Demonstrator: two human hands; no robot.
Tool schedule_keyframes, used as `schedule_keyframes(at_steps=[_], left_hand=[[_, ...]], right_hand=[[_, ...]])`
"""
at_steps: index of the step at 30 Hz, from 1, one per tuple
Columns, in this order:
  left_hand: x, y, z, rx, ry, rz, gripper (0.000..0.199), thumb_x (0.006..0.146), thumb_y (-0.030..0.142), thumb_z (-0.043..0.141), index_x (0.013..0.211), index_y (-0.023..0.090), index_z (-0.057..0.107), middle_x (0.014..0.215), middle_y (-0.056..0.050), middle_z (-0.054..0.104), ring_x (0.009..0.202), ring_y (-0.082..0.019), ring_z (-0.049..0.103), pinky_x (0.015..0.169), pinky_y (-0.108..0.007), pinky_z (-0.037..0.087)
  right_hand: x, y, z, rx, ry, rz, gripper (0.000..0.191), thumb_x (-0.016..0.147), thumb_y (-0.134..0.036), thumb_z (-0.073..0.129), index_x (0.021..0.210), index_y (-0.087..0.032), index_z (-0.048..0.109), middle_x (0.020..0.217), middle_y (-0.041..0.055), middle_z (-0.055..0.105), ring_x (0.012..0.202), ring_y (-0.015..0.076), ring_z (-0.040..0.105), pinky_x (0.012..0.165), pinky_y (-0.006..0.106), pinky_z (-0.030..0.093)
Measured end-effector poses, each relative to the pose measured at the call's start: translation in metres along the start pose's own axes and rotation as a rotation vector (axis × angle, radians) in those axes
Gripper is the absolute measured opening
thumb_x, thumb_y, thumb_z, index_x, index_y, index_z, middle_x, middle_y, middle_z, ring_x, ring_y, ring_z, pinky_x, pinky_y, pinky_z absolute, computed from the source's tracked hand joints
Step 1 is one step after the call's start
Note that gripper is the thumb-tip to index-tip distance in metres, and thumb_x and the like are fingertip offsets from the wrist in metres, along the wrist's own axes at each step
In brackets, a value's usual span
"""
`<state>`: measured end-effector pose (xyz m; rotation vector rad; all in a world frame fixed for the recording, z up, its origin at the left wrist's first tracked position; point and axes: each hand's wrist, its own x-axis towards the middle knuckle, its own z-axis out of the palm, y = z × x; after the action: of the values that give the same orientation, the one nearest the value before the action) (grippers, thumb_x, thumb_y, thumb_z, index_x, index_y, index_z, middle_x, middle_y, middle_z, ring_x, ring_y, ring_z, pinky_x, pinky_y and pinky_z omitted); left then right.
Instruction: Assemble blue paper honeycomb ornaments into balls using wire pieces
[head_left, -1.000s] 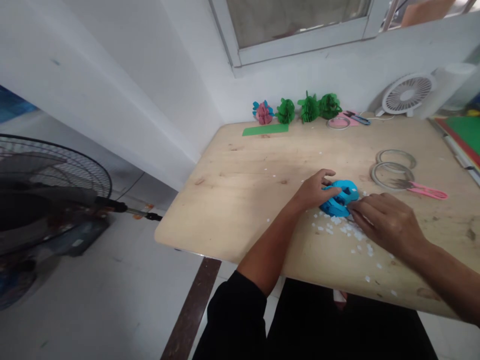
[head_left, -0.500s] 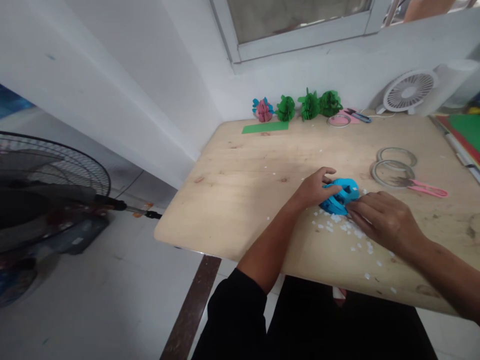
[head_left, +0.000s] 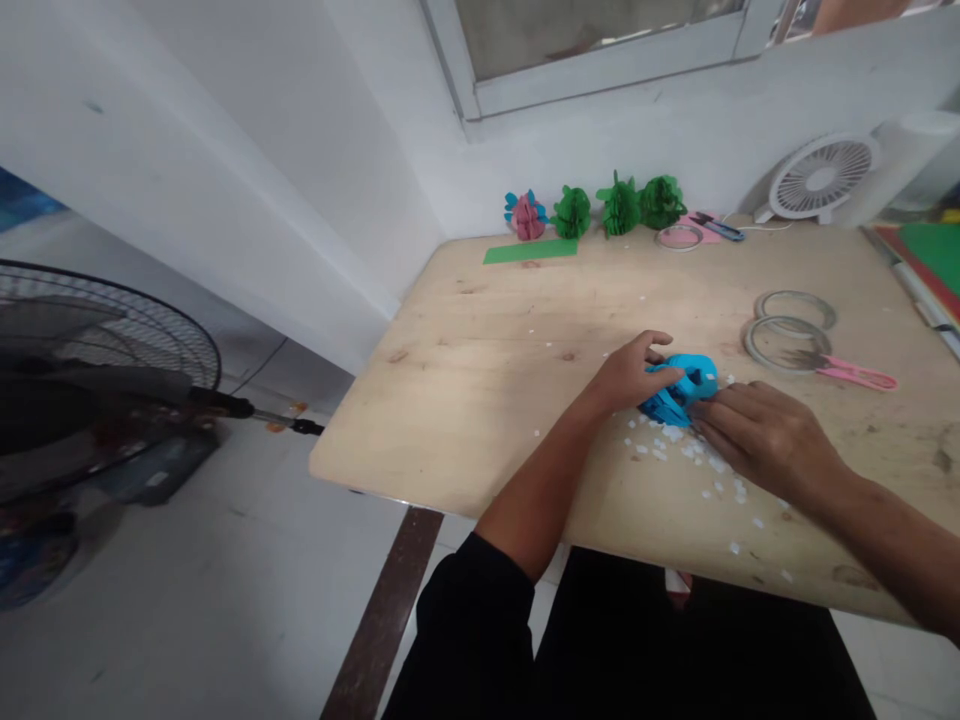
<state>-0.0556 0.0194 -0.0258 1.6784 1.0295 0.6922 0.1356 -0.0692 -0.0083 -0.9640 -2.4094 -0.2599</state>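
Observation:
A blue layered paper piece (head_left: 695, 372) with cut-out openings rests on the wooden table among small white paper bits (head_left: 694, 452). My left hand (head_left: 636, 375) grips its left side, the thumb lying over the top and a finger behind. At its lower right edge, the fingers of my right hand (head_left: 765, 435) are pinched together on the blue paper; the fingertips are partly hidden.
Behind stand green paper figures (head_left: 619, 205), a pink-and-blue one (head_left: 527, 215) and a green strip (head_left: 531, 251). To the right are tape rings (head_left: 787, 343), pink snips (head_left: 859, 373) and a white fan (head_left: 821, 178). The wooden table (head_left: 450, 400) meets the wall.
The lower part of the blue paper looks slightly more closed up near my right fingertips. Both hands keep nearly the same place and hold.

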Motion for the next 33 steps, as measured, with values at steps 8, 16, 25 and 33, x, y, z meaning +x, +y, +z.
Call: schedule_keyframes(at_steps=[8,16,25,33], left_hand=[[-0.001,0.0,0.0,-0.005,0.007,0.008,0.051,0.081,0.032,0.072,0.127,0.02,0.056,0.113,-0.011,0.069,0.113,-0.027,0.066,0.1,-0.046,0.054],[-0.002,0.001,-0.001,-0.096,0.019,0.001,0.046,0.081,0.026,0.072,0.124,0.018,0.058,0.108,-0.01,0.068,0.103,-0.022,0.069,0.096,-0.04,0.055],[-0.003,0.001,-0.001,-0.151,0.035,0.016,0.037,0.08,0.023,0.073,0.116,0.017,0.063,0.098,-0.008,0.069,0.095,-0.02,0.07,0.09,-0.035,0.054],[-0.002,0.004,-0.001,-0.2,0.183,0.059,0.033,0.081,0.021,0.07,0.113,0.016,0.064,0.105,-0.01,0.072,0.092,-0.019,0.071,0.082,-0.031,0.055]], right_hand=[[-0.003,0.0,0.002,-0.046,0.014,-0.049,0.01,0.094,-0.02,0.059,0.096,-0.02,0.069,0.079,0.0053,0.072,0.072,0.0197,0.066,0.07,0.034,0.047],[-0.004,-0.006,-0.004,0.161,0.108,0.207,0.015,0.093,-0.023,0.058,0.099,-0.02,0.071,0.088,0.0087,0.076,0.075,0.0217,0.07,0.071,0.034,0.053],[-0.006,-0.005,-0.008,0.517,-0.07,0.816,0.031,0.088,-0.046,0.056,0.092,-0.023,0.077,0.087,0.0046,0.078,0.073,0.0227,0.069,0.061,0.033,0.051],[0.014,0.004,-0.009,0.739,-0.085,0.949,0.048,0.08,-0.066,0.059,0.089,-0.022,0.078,0.078,0.0061,0.074,0.073,0.0239,0.066,0.07,0.037,0.052]])
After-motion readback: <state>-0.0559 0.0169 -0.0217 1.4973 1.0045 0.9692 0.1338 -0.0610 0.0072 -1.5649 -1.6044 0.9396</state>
